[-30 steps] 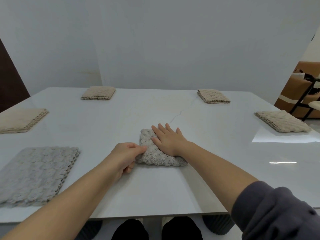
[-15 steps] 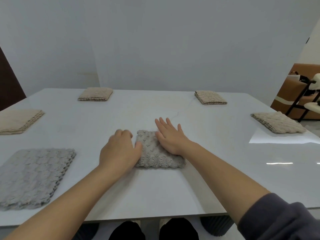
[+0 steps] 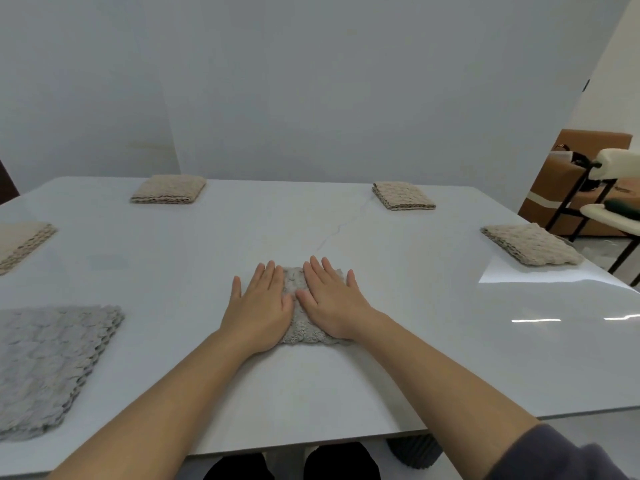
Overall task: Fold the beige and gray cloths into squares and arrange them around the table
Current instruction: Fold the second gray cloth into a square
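Observation:
A small folded gray cloth [image 3: 300, 327] lies in the middle of the white table [image 3: 398, 341], close to me. My left hand [image 3: 258, 311] presses flat on its left half with straight fingers. My right hand [image 3: 334, 301] lies flat on its right half, fingers spread. Most of the cloth is hidden under my palms. A larger gray cloth [image 3: 48, 362] lies folded less tightly at the near left. Beige folded cloths sit at the far left [image 3: 168, 189], far right [image 3: 403, 195], right edge [image 3: 531, 243] and left edge [image 3: 22, 240].
A chair with cream cushions [image 3: 613, 188] and a brown box [image 3: 568, 181] stand beyond the table's right side. A plain wall runs behind the table. My knees show below the near table edge [image 3: 311, 445].
My left hand let go of the cloth's left edge, moved onto it and flattened. Both palms now press the gray cloth side by side.

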